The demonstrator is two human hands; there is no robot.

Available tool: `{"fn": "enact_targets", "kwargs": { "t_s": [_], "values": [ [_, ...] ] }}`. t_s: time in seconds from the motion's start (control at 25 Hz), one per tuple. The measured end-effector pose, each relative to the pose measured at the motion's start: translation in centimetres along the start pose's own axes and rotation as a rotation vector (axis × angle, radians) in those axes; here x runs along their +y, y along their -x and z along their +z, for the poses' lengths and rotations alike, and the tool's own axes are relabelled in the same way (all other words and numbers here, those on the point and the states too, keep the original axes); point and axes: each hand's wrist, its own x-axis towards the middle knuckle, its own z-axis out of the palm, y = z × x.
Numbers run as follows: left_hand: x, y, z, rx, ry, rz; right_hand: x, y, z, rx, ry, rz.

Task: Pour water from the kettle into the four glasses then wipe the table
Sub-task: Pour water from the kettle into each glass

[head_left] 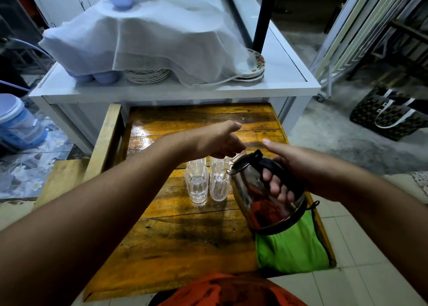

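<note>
Four glasses (pixel 208 180) clustered mid-worktop (pixel 176 241), kettle (pixel 261 190) tilted just right of them, spout at the near-right glass: pouring step in hand. Right hand (pixel 298 173) wrapped tight round the handle; left hand (pixel 220 141) loosely curled above the lid, holding nothing clearly. Next: more tilt, steady spout; green cloth (pixel 291 245) waiting for wiping.

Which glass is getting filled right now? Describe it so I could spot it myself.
On the wooden table, find the cluster of four glasses beside the tilted kettle. It is the near glass on the right. Unlike its neighbours, it sits directly under the kettle's spout.
</note>
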Motion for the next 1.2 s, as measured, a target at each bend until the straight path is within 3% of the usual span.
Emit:
{"fn": "enact_targets", "kwargs": {
  "t_s": [0.4,1.2],
  "values": [
    [-0.9,0.5,-0.3,0.001,0.051,0.005,-3.6,-1.0,-0.9,-0.205,0.094,0.123],
    [-3.5,0.7,-0.6,0.112,0.213,0.046,-8.8,-2.4,-0.6,-0.147,0.504,0.229]
  ]
}}
